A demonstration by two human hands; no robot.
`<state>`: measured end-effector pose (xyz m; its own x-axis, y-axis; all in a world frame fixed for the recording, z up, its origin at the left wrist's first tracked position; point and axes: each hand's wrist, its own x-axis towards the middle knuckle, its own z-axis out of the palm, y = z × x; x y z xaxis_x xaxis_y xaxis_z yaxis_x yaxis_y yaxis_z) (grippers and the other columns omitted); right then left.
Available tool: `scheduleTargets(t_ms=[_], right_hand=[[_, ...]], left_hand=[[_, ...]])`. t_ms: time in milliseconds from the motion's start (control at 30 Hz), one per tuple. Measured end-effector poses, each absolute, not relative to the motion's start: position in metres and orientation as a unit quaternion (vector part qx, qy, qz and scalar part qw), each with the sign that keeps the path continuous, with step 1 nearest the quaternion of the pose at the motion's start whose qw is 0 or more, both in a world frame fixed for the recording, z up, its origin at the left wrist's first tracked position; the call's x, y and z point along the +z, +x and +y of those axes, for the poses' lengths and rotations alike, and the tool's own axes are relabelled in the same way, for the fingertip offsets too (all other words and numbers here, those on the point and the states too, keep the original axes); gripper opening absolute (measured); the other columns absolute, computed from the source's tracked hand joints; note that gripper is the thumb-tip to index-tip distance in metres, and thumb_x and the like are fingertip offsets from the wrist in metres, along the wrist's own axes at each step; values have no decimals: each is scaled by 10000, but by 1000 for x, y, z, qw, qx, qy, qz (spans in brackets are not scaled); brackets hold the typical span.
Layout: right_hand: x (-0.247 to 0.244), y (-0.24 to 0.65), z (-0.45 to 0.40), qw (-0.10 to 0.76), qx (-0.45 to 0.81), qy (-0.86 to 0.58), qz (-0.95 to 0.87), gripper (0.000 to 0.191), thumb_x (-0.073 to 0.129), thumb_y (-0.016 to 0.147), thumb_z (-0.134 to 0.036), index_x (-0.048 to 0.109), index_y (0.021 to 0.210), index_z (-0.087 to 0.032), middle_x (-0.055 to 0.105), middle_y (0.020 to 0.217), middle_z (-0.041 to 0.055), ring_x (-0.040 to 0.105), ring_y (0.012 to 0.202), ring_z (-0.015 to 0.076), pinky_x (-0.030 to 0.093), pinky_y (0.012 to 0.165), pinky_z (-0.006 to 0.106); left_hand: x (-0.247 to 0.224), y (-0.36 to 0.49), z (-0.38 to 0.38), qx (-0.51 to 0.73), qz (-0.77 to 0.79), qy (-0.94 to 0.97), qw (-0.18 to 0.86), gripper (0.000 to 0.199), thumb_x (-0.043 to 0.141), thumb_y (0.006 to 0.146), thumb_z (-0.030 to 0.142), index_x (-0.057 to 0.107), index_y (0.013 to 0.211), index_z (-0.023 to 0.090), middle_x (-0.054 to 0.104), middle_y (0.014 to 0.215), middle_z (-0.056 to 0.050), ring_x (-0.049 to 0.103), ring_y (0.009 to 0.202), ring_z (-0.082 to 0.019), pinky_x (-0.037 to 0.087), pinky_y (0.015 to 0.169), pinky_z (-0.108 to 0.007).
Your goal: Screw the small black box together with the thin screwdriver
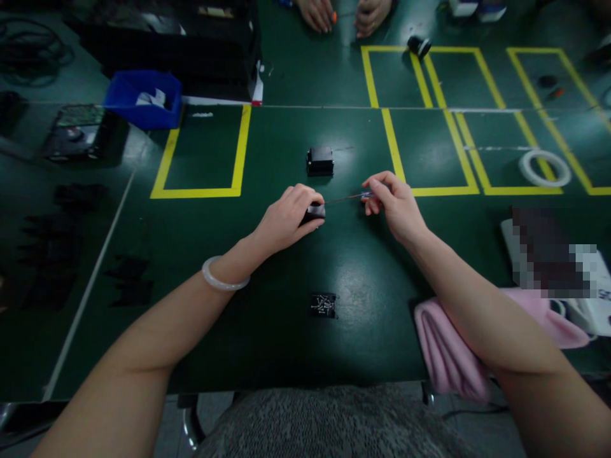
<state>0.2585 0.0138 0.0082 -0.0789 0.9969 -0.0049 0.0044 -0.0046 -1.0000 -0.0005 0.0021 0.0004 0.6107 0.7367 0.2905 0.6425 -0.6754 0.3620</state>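
My left hand is closed round a small black part, holding it on the green table. Between the fingers and thumb of my right hand is a screwdriver. Its thin shaft points left and its tip reaches the black part; whether it sits on a screw is too small to tell. Just beyond my left hand stands a black boxy piece. Nearer to me lies a small black tray with several small silvery screws in it.
A blue bin and a black housing stand at the far left. Dark parts lie left. A white tape roll and a pink cloth are on the right. Across the table, another person's hands work.
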Motion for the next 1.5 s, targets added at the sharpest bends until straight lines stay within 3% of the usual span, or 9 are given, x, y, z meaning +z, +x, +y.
scheduleTargets(t_ms=[100, 300, 600, 733, 933, 1200, 1300, 1400, 1500], right_hand=[[8, 258, 15, 476, 512, -484, -526, 151, 580, 1010, -197, 623, 865, -206, 436, 446, -107, 475, 431, 81, 455, 559, 249], [9, 258, 16, 477, 508, -494, -521, 171, 548, 968, -49, 620, 956, -203, 544, 519, -96, 576, 488, 78, 459, 570, 218], [8, 258, 15, 477, 510, -484, -528, 204, 592, 1026, -217, 641, 830, -190, 416, 432, -103, 454, 407, 66, 442, 510, 222], [9, 259, 16, 469, 515, -485, -528, 112, 590, 1005, -139, 637, 919, -192, 486, 468, -99, 522, 450, 74, 466, 558, 224], [12, 258, 16, 467, 515, -499, -517, 193, 527, 984, -33, 615, 932, -197, 530, 499, -99, 568, 470, 70, 458, 577, 221], [10, 259, 16, 463, 520, -480, -534, 172, 573, 1028, -178, 629, 866, -194, 445, 440, -106, 483, 420, 70, 468, 544, 227], [10, 260, 16, 466, 515, -479, -537, 100, 600, 1000, -141, 630, 929, -204, 480, 470, -106, 530, 451, 78, 491, 575, 233], [10, 260, 15, 470, 513, -480, -535, 158, 561, 982, -61, 618, 969, -208, 531, 518, -95, 571, 484, 80, 502, 601, 235], [10, 260, 16, 465, 518, -478, -536, 122, 565, 1009, -119, 614, 944, -210, 509, 505, -94, 565, 481, 82, 506, 608, 239]], left_hand=[[-1, -1, 2, 217, 380, 894, 100, 253, 629, 1000, 263, 536, 1221, 184, 635, 1234, -123, 594, 1127, -280, 533, 956, -435], [-1, -1, 2, 215, 379, 895, 92, 254, 645, 998, 260, 538, 1213, 179, 639, 1219, -119, 600, 1115, -278, 538, 948, -423], [-1, -2, 4, 212, 378, 896, 97, 254, 635, 1000, 264, 534, 1219, 185, 638, 1227, -121, 598, 1120, -280, 538, 945, -436], [-1, -2, 4, 214, 375, 897, 91, 257, 636, 1001, 267, 531, 1222, 187, 636, 1226, -118, 599, 1122, -281, 541, 940, -431], [-1, -3, 3, 218, 372, 898, 90, 264, 653, 995, 250, 535, 1217, 172, 635, 1218, -118, 606, 1125, -283, 544, 937, -422], [0, -2, 3, 212, 378, 896, 94, 248, 634, 1000, 266, 532, 1213, 190, 635, 1222, -120, 596, 1128, -283, 536, 949, -436], [-1, -2, 3, 217, 379, 895, 94, 251, 634, 1002, 272, 532, 1216, 190, 635, 1223, -120, 596, 1131, -283, 532, 956, -438], [-1, -2, 3, 217, 379, 895, 96, 254, 637, 1002, 271, 532, 1218, 190, 636, 1227, -117, 597, 1130, -280, 531, 956, -435], [0, -2, 3, 216, 379, 895, 98, 257, 641, 1000, 264, 534, 1218, 182, 636, 1237, -121, 595, 1138, -283, 533, 951, -431]])
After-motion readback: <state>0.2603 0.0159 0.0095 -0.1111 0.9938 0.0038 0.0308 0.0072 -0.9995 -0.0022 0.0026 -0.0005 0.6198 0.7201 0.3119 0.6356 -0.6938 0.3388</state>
